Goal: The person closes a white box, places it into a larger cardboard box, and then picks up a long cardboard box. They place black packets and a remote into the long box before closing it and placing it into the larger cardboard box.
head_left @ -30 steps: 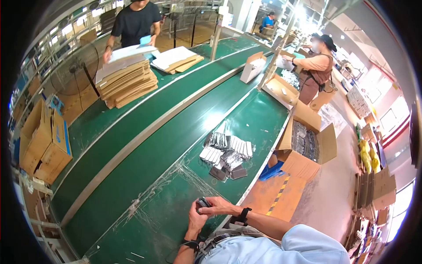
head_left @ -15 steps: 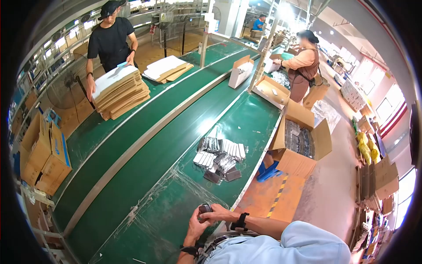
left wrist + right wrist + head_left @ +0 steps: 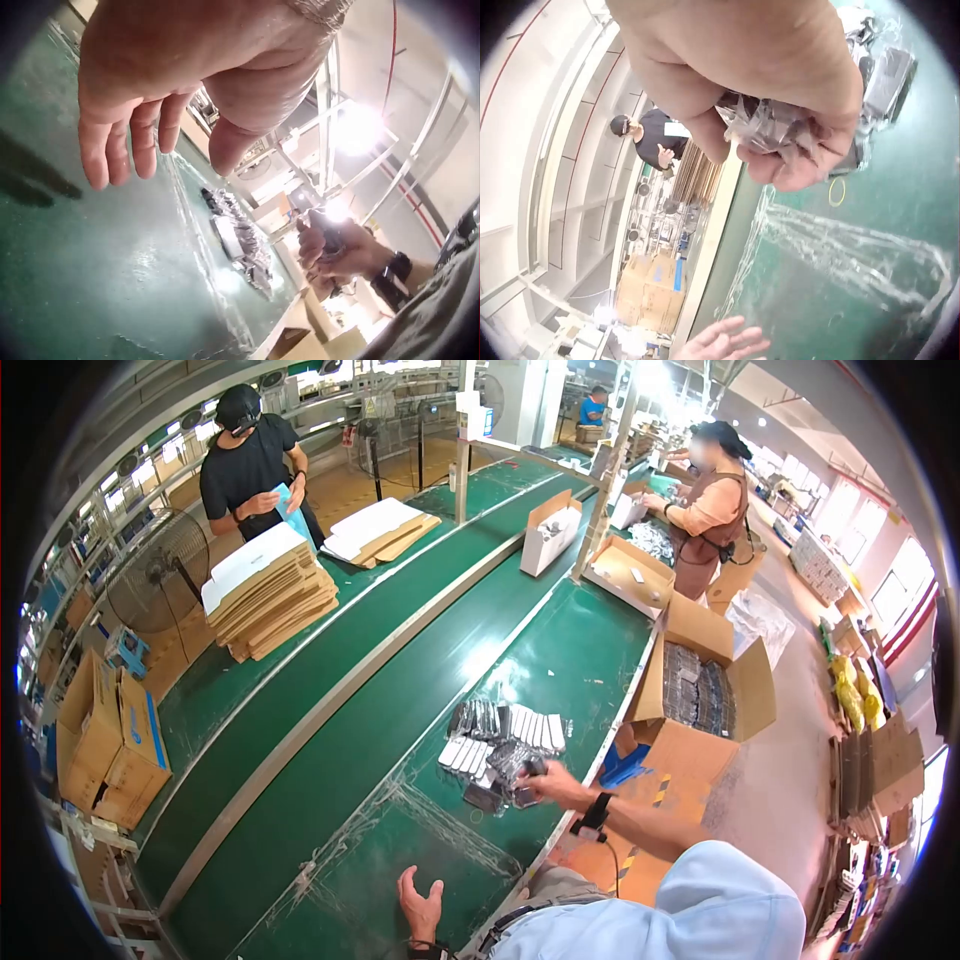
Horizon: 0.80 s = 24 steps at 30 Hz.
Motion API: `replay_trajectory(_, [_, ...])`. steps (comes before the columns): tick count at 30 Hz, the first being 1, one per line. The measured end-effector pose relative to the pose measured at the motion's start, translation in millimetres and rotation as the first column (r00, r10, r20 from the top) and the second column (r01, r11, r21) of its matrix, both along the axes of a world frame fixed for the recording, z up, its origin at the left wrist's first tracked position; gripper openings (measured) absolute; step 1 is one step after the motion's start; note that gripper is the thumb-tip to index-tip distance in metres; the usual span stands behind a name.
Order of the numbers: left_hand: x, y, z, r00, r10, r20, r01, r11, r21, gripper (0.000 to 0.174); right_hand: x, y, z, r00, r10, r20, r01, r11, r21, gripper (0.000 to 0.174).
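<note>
My right hand [image 3: 556,787] is at the near right edge of a pile of small plastic-wrapped packs [image 3: 501,741] on the green table. In the right wrist view, the fingers of the right hand [image 3: 759,150] curl round a clear-wrapped dark pack [image 3: 769,126]. Nearer to me, my left hand [image 3: 421,905] hovers over the tabletop, thumb and fingers apart and nothing between them. The left wrist view shows that hand [image 3: 172,97] with its fingers loosely extended.
An open carton of packs [image 3: 700,740] stands right of the table. Beyond the conveyor [image 3: 400,660], a person in black [image 3: 250,475] stands behind stacked cardboard [image 3: 275,595]. Another person [image 3: 710,500] works at the far right. A yellow band [image 3: 837,192] lies near the pile.
My hands were together round a dark item; they have parted. The right hand has moved forward to the pile, and the left hand has opened. The person in black has lifted a blue item.
</note>
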State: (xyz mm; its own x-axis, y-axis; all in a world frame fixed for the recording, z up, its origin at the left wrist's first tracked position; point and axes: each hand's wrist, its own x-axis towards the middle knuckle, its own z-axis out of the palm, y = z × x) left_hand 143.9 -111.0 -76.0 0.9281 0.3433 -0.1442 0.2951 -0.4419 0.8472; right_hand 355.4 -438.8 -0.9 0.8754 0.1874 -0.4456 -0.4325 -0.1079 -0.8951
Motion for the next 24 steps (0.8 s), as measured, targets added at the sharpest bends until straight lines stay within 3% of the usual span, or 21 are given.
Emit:
replay_trajectory(2, [11.8, -11.8, 3.9, 1.000, -0.021, -0.001, 0.021, 0.987, 0.158, 0.073, 56.0, -40.1, 6.0, 0.997, 0.022, 0.070, -0.015, 0.996, -0.090, 0.014])
replay_trajectory(4, [23.9, -26.2, 7.6, 0.994, -0.022, -0.108, 0.044, 0.978, 0.203, 0.080, 118.2, -84.2, 10.8, 0.967, 0.012, 0.253, 0.008, 0.997, -0.078, 0.015])
replay_trajectory(8, [42.3, -51.8, -4.5, 0.951, -0.052, -0.305, 0.131, 0.961, 0.244, 0.097, 236.7, -154.3, 39.3, 0.919, -0.105, 0.379, 0.206, 0.950, -0.235, 0.017])
replay_trajectory(10, [46.6, -61.8, -6.6, 0.889, -0.067, -0.454, 0.217, 0.933, 0.287, 0.105, 306.8, -193.0, 26.6, 0.788, 0.092, 0.608, 0.281, 0.825, -0.490, 0.016])
replay_trajectory(12, [53.6, -68.1, 3.9, 0.851, -0.048, -0.522, 0.219, 0.938, 0.270, 0.107, 368.5, -212.8, 32.5, 0.723, 0.182, 0.667, 0.372, 0.711, -0.597, 0.017])
replay_trajectory(13, [58.9, -68.3, 12.3, 0.812, -0.069, -0.579, 0.248, 0.939, 0.236, 0.107, 401.6, -218.8, 33.9, 0.698, 0.206, 0.685, 0.404, 0.678, -0.615, 0.017])
replay_trajectory(16, [69.6, -72.7, 34.9, 0.814, -0.099, -0.572, 0.336, 0.884, 0.325, 0.087, 490.4, -218.8, 27.4, 0.617, 0.265, 0.741, 0.519, 0.570, -0.636, 0.023])
replay_trajectory(20, [66.5, -64.2, 16.2, 0.832, -0.122, -0.541, 0.304, 0.916, 0.261, 0.090, 576.4, -192.3, 22.6, 0.677, 0.195, 0.710, 0.445, 0.660, -0.605, 0.042])
replay_trajectory(22, [61.7, -60.2, 8.9, 0.839, -0.136, -0.527, 0.290, 0.931, 0.221, 0.093, 607.8, -175.0, 11.8, 0.635, 0.108, 0.765, 0.505, 0.692, -0.517, 0.049])
replay_trajectory(24, [73.7, -64.3, 21.1, 0.857, -0.121, -0.500, 0.357, 0.840, 0.409, 0.078, 640.0, -166.8, 2.5, 0.686, 0.168, 0.708, 0.481, 0.625, -0.614, 0.061])
